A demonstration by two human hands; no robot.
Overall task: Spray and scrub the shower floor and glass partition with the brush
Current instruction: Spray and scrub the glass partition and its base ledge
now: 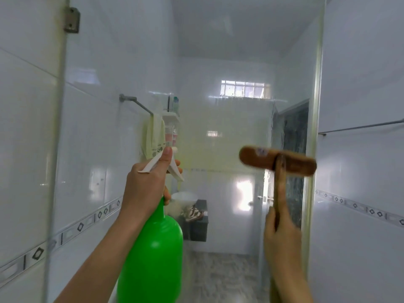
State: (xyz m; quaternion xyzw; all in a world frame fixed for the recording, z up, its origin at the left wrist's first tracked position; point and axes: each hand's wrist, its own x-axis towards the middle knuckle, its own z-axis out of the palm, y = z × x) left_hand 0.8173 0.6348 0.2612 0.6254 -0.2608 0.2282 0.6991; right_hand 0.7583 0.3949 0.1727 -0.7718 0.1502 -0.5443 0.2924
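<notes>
Left hand (145,184) grips green spray bottle (153,254), centre-left; right hand (282,235) clasps brush (277,164) against glass partition (218,127).

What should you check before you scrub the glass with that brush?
1. Brush held firmly: ok, right hand grips its wooden handle.
2. Brush head up at the glass partition: ok, though contact cannot be told.
3. Green spray bottle ready: ok, left hand holds its neck.
4. Nozzle aimed at the glass: ok.
5. Glass already wet with spray: cannot tell.
6. Bristles clean: cannot tell, hidden.
</notes>
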